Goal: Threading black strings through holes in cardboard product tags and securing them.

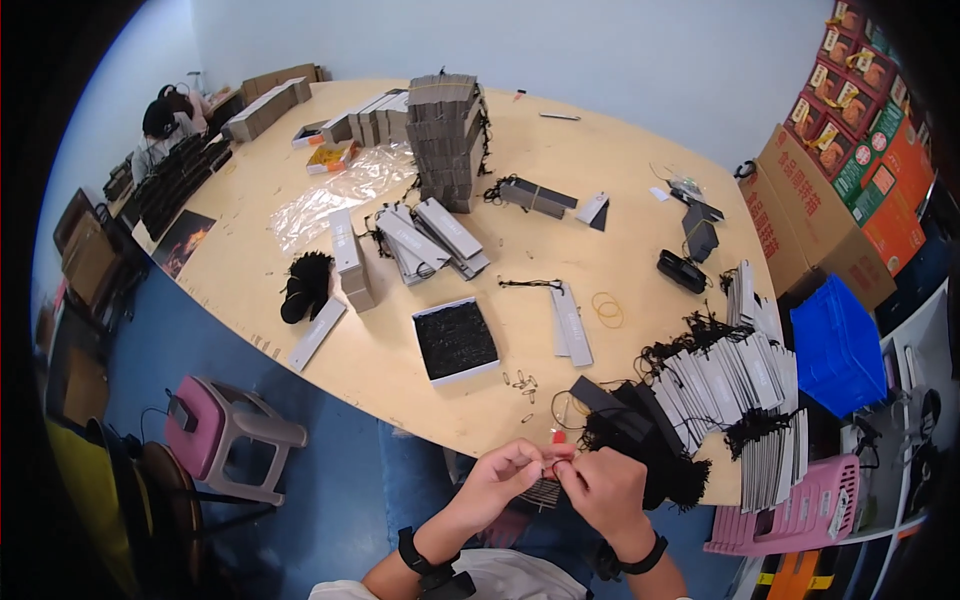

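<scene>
Your left hand [508,472] and right hand [608,490] come together, fingers curled; what they hold, I cannot tell. Grey tags [722,383] lie right.

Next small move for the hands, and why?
Probably steady the left hand and make a slight adjustment with the right hand. The two meet at the near edge of the table, fingertips close together over something too small to identify, so a fine move seems better than a wide reach.
</scene>
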Demonstrator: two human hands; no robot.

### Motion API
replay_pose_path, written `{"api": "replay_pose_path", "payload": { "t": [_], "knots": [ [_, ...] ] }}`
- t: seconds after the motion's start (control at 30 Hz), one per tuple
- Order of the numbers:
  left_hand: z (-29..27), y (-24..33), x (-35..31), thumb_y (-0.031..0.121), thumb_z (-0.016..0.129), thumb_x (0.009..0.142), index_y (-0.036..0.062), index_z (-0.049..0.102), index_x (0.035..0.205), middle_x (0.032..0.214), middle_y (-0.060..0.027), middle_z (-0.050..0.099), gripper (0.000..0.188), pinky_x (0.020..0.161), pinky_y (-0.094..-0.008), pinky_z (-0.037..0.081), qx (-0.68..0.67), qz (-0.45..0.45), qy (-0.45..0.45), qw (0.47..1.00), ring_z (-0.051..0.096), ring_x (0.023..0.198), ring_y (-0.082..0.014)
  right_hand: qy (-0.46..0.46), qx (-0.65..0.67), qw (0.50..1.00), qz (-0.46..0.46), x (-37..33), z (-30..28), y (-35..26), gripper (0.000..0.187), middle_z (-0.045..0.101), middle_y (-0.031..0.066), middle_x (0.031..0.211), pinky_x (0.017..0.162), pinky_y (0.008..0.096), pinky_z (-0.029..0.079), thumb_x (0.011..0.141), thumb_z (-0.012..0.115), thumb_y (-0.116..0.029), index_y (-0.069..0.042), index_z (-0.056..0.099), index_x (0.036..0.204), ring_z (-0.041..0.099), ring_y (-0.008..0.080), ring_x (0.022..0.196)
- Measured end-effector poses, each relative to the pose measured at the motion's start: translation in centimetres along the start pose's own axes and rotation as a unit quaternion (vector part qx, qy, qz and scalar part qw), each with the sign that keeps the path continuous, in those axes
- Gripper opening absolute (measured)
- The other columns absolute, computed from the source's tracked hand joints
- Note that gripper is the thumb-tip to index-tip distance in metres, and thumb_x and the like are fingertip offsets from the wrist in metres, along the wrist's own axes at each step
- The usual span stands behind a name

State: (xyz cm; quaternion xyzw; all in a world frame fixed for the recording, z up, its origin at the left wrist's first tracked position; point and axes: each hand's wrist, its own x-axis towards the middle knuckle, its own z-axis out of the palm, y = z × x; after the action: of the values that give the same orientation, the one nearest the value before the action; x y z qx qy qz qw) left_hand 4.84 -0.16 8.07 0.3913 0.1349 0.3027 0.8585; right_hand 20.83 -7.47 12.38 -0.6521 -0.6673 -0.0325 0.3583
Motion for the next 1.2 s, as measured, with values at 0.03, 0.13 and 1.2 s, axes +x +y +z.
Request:
{"api": "replay_pose_path", "payload": {
  "t": [0.03,0.13,1.2],
  "knots": [
    [0.3,0.0,0.0,0.007,0.053,0.1,0.0007,0.055,0.105,0.131,-0.0139,0.058,0.008,0.102,-0.0318,0.042,-0.034,-0.016,0.011,0.999,0.054,0.118,-0.0166,0.0,-0.017,1.0,-0.002,-0.4,-0.5,-0.1,0.024,0.051,0.005,0.054,0.044,0.0354,0.041,0.076,0.075,-0.014,-0.01,0.056,0.062,0.053,0.023,0.049],
    [0.1,-1.0,-0.5,0.007,0.055,0.099,0.0031,0.055,0.103,0.124,-0.0136,0.059,0.006,0.103,-0.0344,0.041,0.203,0.065,0.082,0.974,0.054,0.119,-0.0208,0.036,0.002,0.999,0.021,-1.0,-1.2,0.1,0.029,0.045,0.0056,0.05,0.042,0.035,0.034,0.073,0.076,-0.007,-0.009,0.052,0.057,0.046,0.023,0.046],
    [3.4,-1.4,-2.0,0.008,0.054,0.1,0.0011,0.056,0.102,0.096,-0.0087,0.066,0.008,0.076,-0.0267,0.049,0.128,-0.053,-0.11,0.984,0.063,0.09,-0.0148,-0.037,0.595,0.75,0.286,-6.5,-2.1,2.2,0.02,0.065,0.0079,0.094,0.07,0.0194,0.045,0.085,0.071,0.001,0.001,0.066,0.104,0.059,0.0075,0.077]
  ]
}}
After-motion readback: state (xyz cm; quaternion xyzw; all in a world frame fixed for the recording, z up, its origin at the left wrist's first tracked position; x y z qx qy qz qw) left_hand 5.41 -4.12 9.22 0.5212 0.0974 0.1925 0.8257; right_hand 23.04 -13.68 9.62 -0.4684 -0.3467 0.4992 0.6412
